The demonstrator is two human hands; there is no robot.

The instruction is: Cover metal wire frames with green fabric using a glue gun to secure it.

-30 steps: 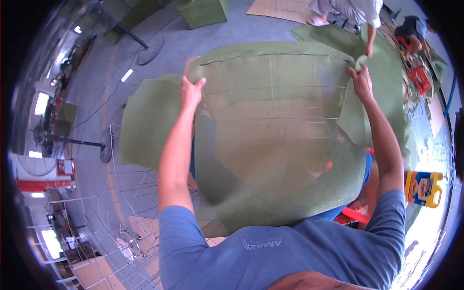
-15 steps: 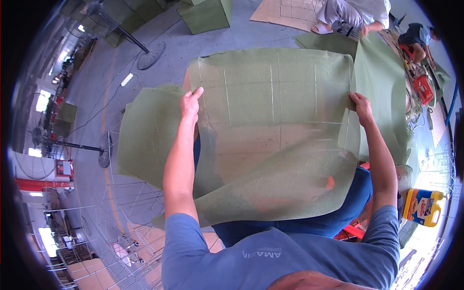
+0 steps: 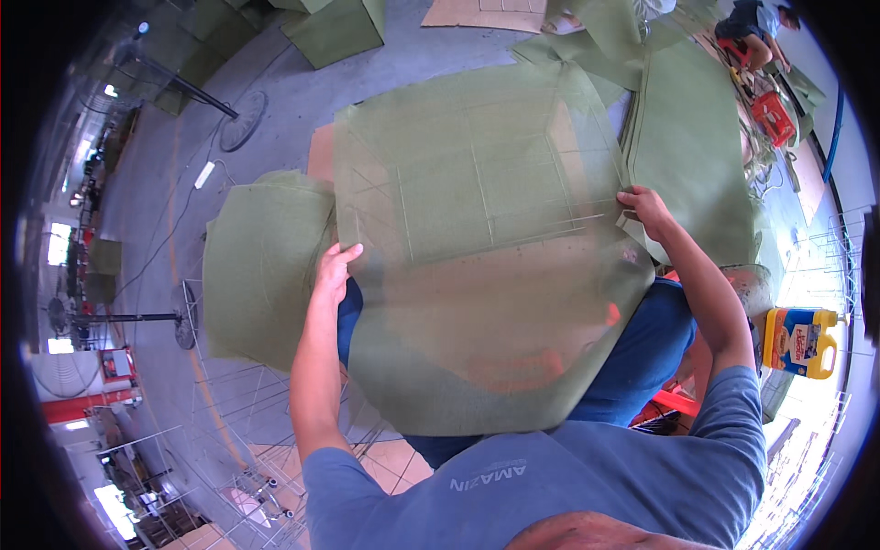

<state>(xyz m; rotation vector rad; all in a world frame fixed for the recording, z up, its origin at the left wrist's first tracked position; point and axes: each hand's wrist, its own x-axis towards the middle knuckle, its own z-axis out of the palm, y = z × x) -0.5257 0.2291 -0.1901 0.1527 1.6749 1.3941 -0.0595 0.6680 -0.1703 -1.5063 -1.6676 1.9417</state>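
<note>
A sheer green fabric sheet (image 3: 477, 312) lies over a thin wire frame (image 3: 481, 183), whose grid shows through the cloth, and its near part drapes over my lap. My left hand (image 3: 335, 269) pinches the sheet's left edge, thumb on top. At the right edge, a bit farther from me, my right hand (image 3: 645, 211) is closed on the same sheet, with a folded flap just below the fingers. The fingertips beneath the cloth are hidden, so I cannot tell whether they also touch the wire.
More green fabric lies at left (image 3: 266, 270) and in a large pile at right (image 3: 692, 156). Wire frames (image 3: 220, 403) stand at lower left. A yellow jug (image 3: 802, 343) is at right. A fan base (image 3: 243, 121) stands on the floor. Another person (image 3: 753, 37) sits at upper right.
Both hands have come down toward me, the left further, and the fabric's near edge now hangs flatter over my lap. The other person's green sheet at upper right has shifted.
</note>
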